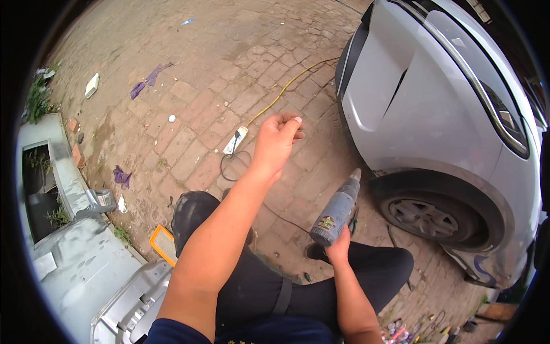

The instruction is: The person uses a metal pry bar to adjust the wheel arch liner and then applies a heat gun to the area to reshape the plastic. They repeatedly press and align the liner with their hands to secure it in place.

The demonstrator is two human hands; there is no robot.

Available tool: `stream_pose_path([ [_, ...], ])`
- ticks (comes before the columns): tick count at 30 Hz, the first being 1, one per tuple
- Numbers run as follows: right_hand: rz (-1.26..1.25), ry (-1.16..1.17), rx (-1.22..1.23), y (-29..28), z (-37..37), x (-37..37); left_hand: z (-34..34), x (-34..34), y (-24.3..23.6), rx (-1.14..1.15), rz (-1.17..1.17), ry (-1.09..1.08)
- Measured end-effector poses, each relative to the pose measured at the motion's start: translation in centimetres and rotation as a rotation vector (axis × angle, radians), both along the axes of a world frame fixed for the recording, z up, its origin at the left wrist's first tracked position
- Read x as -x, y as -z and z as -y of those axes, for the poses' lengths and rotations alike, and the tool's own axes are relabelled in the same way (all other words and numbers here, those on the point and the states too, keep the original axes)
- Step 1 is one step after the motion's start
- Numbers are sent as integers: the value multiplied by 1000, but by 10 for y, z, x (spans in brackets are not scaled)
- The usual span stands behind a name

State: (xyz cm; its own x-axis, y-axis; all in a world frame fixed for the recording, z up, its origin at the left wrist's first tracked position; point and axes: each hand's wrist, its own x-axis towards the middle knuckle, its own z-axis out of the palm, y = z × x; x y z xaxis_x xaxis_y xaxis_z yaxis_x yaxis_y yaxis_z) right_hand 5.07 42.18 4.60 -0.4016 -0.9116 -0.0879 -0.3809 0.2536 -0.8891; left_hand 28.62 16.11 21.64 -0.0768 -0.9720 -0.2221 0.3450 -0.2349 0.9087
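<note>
My right hand [339, 243] is closed round the handle of a grey heat gun [337, 207], low in front of my right knee. The heat gun's tapered nozzle points up and away, toward the silver car's bumper [369, 109], and stays apart from it. Above the brick paving, my left hand [279, 136] is raised with its fingers curled in and the thumb against them; nothing shows in it. A dark gash [396, 92] marks the car's silver panel.
Beyond my left wrist, a white power strip [235, 140] lies on the bricks with a yellow cable [286, 86] and a black cord. The car's wheel [424, 215] stands at right. An orange-framed filter [164, 245] and a pale car panel [80, 264] lie at left.
</note>
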Motion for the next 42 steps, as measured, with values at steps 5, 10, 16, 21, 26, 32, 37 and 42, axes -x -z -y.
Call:
stream_pose_path([
  [5, 136, 183, -294, 21, 0, 5, 1, -2, -3, 8, 0, 10],
  [10, 8, 178, -241, 23, -3, 11, 2, -6, -9, 32, -46, -14],
  [16, -59, 276, -155, 15, 0, 6, 3, -8, -11, 24, -58, -5],
  [21, -117, 226, -127, 13, -2, 5, 3, -11, -11, 17, -62, -17],
  [26, -95, 240, -105, 14, -3, 5, 3, -10, -10, 15, -56, -14],
  [32, -129, 208, -70, 3, -5, 0, 3, -7, -9, 23, -49, -19],
  [37, -260, 169, -148, -21, -10, -9, 3, 0, -6, 27, -24, -8],
  [42, -192, 218, -56, -32, -13, -13, 6, 7, -3, 25, -2, 32],
])
